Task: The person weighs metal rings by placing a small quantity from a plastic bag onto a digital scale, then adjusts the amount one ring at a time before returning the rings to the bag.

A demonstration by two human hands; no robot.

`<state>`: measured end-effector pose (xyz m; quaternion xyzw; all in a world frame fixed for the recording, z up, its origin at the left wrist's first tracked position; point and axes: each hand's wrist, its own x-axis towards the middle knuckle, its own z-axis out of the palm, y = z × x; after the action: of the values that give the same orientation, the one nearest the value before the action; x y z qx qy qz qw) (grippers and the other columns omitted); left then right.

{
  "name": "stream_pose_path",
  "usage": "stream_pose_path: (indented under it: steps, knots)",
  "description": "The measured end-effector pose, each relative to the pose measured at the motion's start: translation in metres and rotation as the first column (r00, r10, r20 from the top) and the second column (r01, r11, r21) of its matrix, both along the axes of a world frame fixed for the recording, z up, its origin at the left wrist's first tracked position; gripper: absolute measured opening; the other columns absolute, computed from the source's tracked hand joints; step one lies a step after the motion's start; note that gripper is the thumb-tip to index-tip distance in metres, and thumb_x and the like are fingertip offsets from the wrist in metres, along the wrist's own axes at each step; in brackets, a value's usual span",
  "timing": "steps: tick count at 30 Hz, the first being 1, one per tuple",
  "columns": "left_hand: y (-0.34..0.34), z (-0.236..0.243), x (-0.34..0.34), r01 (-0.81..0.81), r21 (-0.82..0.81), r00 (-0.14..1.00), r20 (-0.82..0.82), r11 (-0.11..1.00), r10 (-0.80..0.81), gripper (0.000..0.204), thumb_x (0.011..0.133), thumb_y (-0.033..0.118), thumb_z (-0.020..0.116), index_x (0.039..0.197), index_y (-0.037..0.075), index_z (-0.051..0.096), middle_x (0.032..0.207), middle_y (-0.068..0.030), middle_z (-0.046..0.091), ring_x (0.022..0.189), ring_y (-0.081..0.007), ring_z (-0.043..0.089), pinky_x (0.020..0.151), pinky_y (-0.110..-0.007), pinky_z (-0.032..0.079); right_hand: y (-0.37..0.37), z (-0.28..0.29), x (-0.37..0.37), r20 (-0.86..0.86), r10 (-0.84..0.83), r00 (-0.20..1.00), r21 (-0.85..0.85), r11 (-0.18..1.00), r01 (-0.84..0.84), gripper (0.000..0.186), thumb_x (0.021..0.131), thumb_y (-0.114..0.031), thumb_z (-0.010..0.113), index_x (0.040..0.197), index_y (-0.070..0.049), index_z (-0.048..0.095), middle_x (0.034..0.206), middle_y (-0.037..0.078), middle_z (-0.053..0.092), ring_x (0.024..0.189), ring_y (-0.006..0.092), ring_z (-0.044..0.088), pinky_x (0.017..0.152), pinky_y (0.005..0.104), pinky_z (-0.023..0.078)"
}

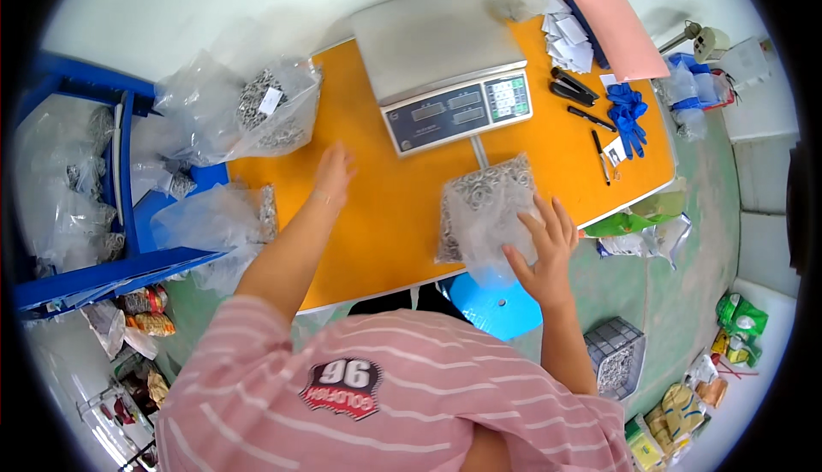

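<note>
Orange table (377, 224), white wall (197, 10), green floor (702, 189), left hand (334, 174) blurred but apparently open, right hand (549, 254) open against a clear bag (481, 207).

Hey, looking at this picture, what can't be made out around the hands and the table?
In the head view:
- Left hand: blurred, so its fingers run together.
- Right hand: fingers spread, but whether the fingertips press the bag or just hover is unclear.
- That bag's contents: partly veiled by its crumpled, cloudy plastic.
- Scale displays: too small to read.
- Blue stool: partly hidden by the tabletop.
</note>
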<state>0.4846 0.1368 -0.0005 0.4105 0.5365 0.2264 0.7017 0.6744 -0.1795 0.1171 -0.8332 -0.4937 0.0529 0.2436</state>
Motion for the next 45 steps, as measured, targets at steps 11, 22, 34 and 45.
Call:
stream_pose_path:
  steps: [11, 22, 34, 45]
  knots:
    - [0.114, -0.04, 0.146, 0.004, -0.324, 0.875, 0.459, 0.946, 0.154, 0.058, 0.092, 0.049, 0.032, 0.124, 0.003, 0.041, 0.125, -0.0099, 0.048, 0.114, -0.0243, 0.046, 0.098, -0.036, 0.034, 0.0, 0.03, -0.097, -0.1, -0.06, 0.993, -0.23, 0.973, 0.036, 0.023, 0.071, -0.015, 0.067, 0.092, -0.006, 0.062, 0.121, 0.011, 0.052, 0.12, 0.0302, 0.041, 0.101, 0.0509, 0.018]
    - [0.073, -0.06, 0.134, -0.254, -0.127, 0.839, 0.464, 0.959, 0.284, 0.038, 0.095, 0.031, 0.035, 0.119, 0.003, 0.044, 0.118, -0.007, 0.05, 0.107, -0.0178, 0.046, 0.091, -0.03, 0.037, 0.03, 0.029, -0.098, -0.15, -0.308, 0.94, -0.036, 0.951, 0.306, 0.012, 0.074, 0.003, 0.058, 0.085, -0.002, 0.061, 0.098, 0.011, 0.062, 0.1, 0.0314, 0.053, 0.09, 0.043, 0.036]
    - [0.064, -0.076, 0.129, -0.276, 0.033, 0.91, 0.331, 0.96, 0.25, 0.03, 0.094, 0.025, 0.04, 0.105, -0.001, 0.052, 0.099, -0.0057, 0.055, 0.094, -0.0155, 0.049, 0.086, -0.026, 0.037, 0.036, 0.035, -0.098, -0.175, -0.247, 0.953, -0.036, 0.969, 0.245, 0.013, 0.075, 0.005, 0.057, 0.086, 0.0, 0.06, 0.096, 0.012, 0.062, 0.097, 0.0317, 0.054, 0.087, 0.0416, 0.04]
    - [0.062, -0.047, 0.133, -0.124, -0.372, 0.843, 0.449, 0.92, 0.296, 0.041, 0.095, 0.036, 0.033, 0.11, 0.002, 0.05, 0.108, -0.0104, 0.056, 0.097, -0.0231, 0.054, 0.085, -0.033, 0.042, 0.02, 0.028, -0.08, -0.238, -0.263, 0.935, 0.069, 0.956, 0.286, 0.013, 0.072, 0.005, 0.06, 0.083, -0.001, 0.06, 0.093, 0.011, 0.062, 0.091, 0.029, 0.058, 0.08, 0.0361, 0.044]
